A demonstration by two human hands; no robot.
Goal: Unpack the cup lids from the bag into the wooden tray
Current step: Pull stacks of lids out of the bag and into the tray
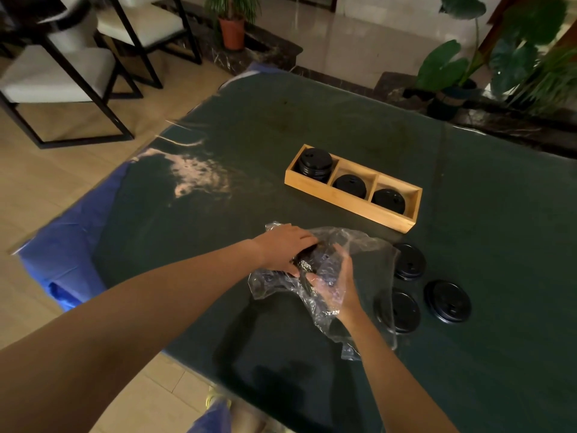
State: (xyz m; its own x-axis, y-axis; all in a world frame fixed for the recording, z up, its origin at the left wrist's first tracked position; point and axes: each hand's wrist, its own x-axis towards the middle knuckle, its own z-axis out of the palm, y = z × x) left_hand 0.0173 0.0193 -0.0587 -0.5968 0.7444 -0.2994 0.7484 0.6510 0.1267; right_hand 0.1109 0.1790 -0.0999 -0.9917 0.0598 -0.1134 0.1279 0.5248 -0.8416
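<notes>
Head view — left hand (pixel 285 248) grips bag (pixel 368 248) from outside; right hand (pixel 332 285) inside — fingers (pixel 343 260) curled round lids (pixel 305 264).

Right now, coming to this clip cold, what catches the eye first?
The left hand grips a crumpled clear plastic bag from above at the near middle of the table; the right hand shows through the plastic. Beyond, a wooden tray holds black lids in all three compartments, and three loose lids lie right of the bag.
</notes>
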